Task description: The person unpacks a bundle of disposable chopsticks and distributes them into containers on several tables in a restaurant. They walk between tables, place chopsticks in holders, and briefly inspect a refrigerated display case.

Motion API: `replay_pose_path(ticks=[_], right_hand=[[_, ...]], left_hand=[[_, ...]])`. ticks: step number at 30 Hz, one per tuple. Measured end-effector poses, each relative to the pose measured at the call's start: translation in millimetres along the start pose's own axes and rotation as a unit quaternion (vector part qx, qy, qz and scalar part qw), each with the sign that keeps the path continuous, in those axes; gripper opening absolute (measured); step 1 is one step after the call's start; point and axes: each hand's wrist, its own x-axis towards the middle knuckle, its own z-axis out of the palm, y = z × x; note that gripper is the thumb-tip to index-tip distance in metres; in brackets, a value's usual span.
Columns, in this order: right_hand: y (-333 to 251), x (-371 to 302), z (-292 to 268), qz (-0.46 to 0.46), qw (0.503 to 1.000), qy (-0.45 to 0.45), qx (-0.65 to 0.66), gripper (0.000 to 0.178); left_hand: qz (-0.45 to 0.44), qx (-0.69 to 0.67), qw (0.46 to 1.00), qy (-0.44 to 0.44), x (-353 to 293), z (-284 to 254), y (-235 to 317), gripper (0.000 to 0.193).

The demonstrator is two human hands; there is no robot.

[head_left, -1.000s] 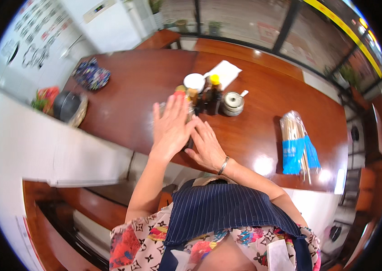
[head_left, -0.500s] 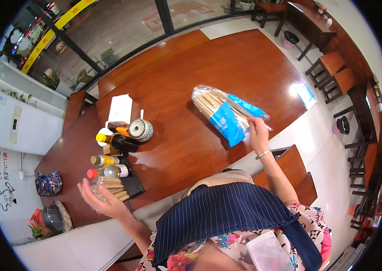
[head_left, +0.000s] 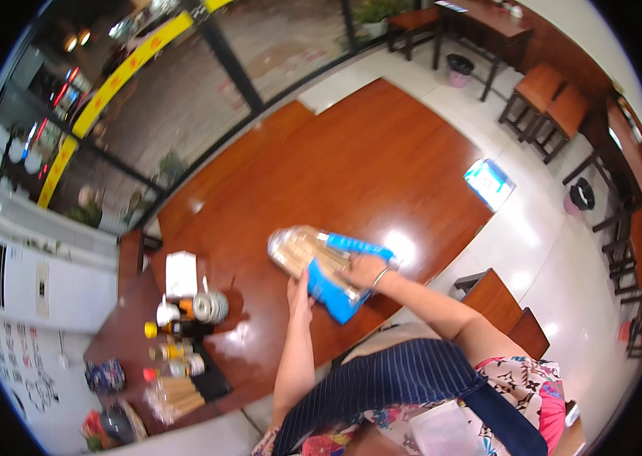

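Moved since half a second ago: one left hand [head_left: 301, 293], earlier beside the chopstick bundle [head_left: 175, 398] near the bottles, has come to the bag [head_left: 328, 290]; one right hand [head_left: 365, 271] has shifted from the bag's end onto its contents; the view has turned too.
Bag: one, clear plastic with blue panels, lying slantwise on the desk [head_left: 359, 159], near the edge closest to the wearer.
Chopsticks in the bag: many pale wooden chopsticks [head_left: 307, 248], too blurred to count.
Left fingers: touching the bag's left side, partly hidden; whether they grip it, I cannot tell.
Right fingers: bent over the chopsticks at the bag's right end; blur hides whether they are closed on anything.
Bracelet: one [head_left: 381, 278], on the right wrist.
Condiments: three to the left, well apart from the bag: a yellow-capped dark bottle [head_left: 184, 329], a yellow-labelled bottle [head_left: 173, 352] and a red-capped bottle [head_left: 180, 368].
Beside them: one lidded jar [head_left: 211, 307], one white box [head_left: 181, 275] and that one chopstick bundle, in clear wrapping.
Desk's left end: one patterned cloth bundle [head_left: 105, 376].
Floor: two pink bins [head_left: 458, 74] with black liners, beyond the desk.
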Motion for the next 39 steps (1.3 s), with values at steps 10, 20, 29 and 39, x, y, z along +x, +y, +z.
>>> replay_pose_path(ticks=[10,20,29,39], right_hand=[[-11,13,10,-0.013,0.835,-0.185,0.519,0.075],[41,-51,-35,0.026,0.785,-0.088,0.612,0.069],[194,-82,-111,0.001,0.840,0.068,0.539,0.072],[289,-108,-226,0.068,0.595,-0.021,0.801,0.067]], left_hand=[[-0.066,-0.044,0.996,-0.038,30,-12,20,0.060],[-0.095,-0.031,0.988,-0.120,-20,88,10,0.064],[-0.159,-0.052,0.960,-0.226,19,239,-42,0.053],[-0.097,0.006,0.950,-0.296,-27,418,-12,0.052]])
